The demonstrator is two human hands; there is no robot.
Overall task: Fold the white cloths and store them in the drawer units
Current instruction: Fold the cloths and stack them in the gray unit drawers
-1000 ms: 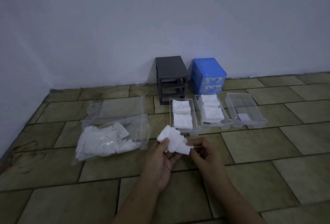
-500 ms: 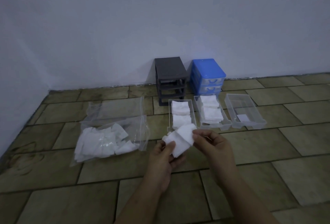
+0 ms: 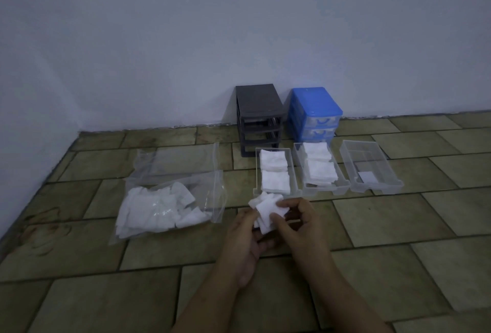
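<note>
Two trays (image 3: 276,170) filled, right tray (image 3: 372,170) nearly bare; bag (image 3: 164,207) still full. Both hands, left (image 3: 245,237) and right (image 3: 303,222), pinch one cloth (image 3: 267,211) mid-fold, lower centre.

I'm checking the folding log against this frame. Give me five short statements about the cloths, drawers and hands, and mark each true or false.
1. Both hands, the left hand and the right hand, hold one white cloth between them. True.
2. The grey drawer unit has all its drawers in place. False: its slots stand empty.
3. The right-most clear drawer is stacked full of folded cloths. False: it holds only one small white piece.
4. The plastic bag with loose cloths lies on the floor left of the hands. True.
5. The blue drawer unit stands left of the grey one. False: it stands to its right.
</note>
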